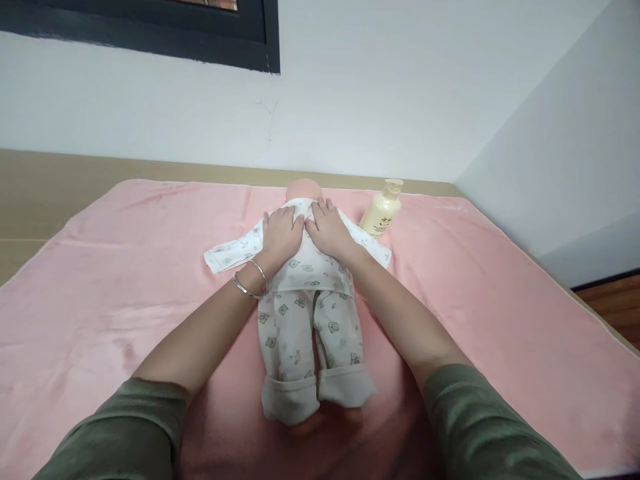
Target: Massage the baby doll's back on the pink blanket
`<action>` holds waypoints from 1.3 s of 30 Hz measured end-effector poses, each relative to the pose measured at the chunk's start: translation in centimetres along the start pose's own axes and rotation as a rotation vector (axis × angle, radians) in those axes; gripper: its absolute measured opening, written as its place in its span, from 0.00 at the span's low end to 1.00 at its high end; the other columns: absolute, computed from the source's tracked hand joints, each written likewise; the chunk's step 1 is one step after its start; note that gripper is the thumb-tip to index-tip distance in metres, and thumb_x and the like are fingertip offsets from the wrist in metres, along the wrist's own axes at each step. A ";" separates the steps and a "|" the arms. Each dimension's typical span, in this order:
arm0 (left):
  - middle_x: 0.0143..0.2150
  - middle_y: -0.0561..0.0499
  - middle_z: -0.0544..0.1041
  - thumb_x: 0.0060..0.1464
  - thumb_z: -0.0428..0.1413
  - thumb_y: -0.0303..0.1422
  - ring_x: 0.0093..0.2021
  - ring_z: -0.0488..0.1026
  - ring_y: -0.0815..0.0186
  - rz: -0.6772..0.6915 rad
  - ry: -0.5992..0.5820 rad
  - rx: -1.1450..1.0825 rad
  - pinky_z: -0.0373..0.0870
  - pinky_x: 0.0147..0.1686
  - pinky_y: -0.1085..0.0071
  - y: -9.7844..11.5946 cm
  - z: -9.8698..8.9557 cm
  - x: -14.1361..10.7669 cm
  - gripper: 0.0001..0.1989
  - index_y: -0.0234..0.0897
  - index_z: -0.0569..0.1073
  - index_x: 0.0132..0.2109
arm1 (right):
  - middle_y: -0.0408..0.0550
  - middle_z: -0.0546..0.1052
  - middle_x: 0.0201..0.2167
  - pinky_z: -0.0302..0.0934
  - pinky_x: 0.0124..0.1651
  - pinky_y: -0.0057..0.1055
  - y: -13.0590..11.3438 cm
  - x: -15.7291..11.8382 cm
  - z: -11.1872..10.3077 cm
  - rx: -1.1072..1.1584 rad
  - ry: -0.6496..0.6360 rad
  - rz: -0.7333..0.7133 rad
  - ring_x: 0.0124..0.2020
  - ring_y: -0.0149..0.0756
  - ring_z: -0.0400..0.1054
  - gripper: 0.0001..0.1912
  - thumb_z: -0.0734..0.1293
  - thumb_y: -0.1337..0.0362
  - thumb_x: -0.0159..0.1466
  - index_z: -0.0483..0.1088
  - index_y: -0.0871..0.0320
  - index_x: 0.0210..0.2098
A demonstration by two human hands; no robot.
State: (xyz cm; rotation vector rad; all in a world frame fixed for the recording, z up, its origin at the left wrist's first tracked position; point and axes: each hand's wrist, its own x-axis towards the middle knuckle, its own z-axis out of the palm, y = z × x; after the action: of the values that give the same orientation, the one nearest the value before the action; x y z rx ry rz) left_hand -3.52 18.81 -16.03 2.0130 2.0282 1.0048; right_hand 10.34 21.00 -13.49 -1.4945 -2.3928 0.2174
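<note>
A baby doll (304, 189) lies stretched out with its head toward the wall, dressed in a white patterned top (310, 270) and matching trousers (295, 333) with turned-up cuffs. Flat on the upper part of the top rests my left hand (283, 233), fingers extended. Beside it, my right hand (330, 230) also lies flat on the top, its thumb close to the left thumb. Neither hand grips anything. The doll's sleeves spread out to both sides, and its face does not show. A silver bangle (250, 280) circles my left wrist.
A pale yellow pump bottle (383, 212) stands just beyond the right sleeve. Under everything is a pink cloth (125, 280) over a wooden surface (45, 193). A white wall (375, 93) rises behind, with a dark window frame (150, 33) at upper left.
</note>
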 end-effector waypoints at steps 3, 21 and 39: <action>0.69 0.40 0.71 0.69 0.37 0.40 0.71 0.63 0.51 -0.002 -0.031 0.018 0.41 0.73 0.34 -0.1 0.1 -0.1 0.26 0.39 0.68 0.66 | 0.67 0.55 0.75 0.41 0.76 0.52 -0.1 -0.1 -0.2 -0.001 -0.011 -0.031 0.77 0.56 0.45 0.34 0.51 0.60 0.73 0.52 0.74 0.72; 0.58 0.37 0.78 0.62 0.43 0.26 0.61 0.72 0.51 0.152 -0.024 0.022 0.67 0.63 0.54 1.5 -1.1 -0.2 0.20 0.34 0.75 0.54 | 0.67 0.56 0.75 0.39 0.76 0.56 -1.1 -1.1 -1.2 -0.076 -0.043 0.039 0.77 0.56 0.47 0.33 0.49 0.58 0.74 0.51 0.72 0.73; 0.49 0.32 0.77 0.62 0.43 0.27 0.53 0.73 0.45 0.123 -0.041 0.250 0.67 0.59 0.49 3.3 -1.6 -2.1 0.16 0.29 0.73 0.50 | 0.60 0.57 0.75 0.47 0.74 0.52 1.8 0.8 -1.0 0.081 -0.074 -0.030 0.75 0.58 0.50 0.34 0.49 0.55 0.73 0.54 0.68 0.72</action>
State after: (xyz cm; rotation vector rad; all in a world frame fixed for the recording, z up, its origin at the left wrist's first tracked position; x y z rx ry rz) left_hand -1.25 16.00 -13.84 2.2855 2.1227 0.7533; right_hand 11.86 22.49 -12.95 -1.4369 -2.4312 0.3651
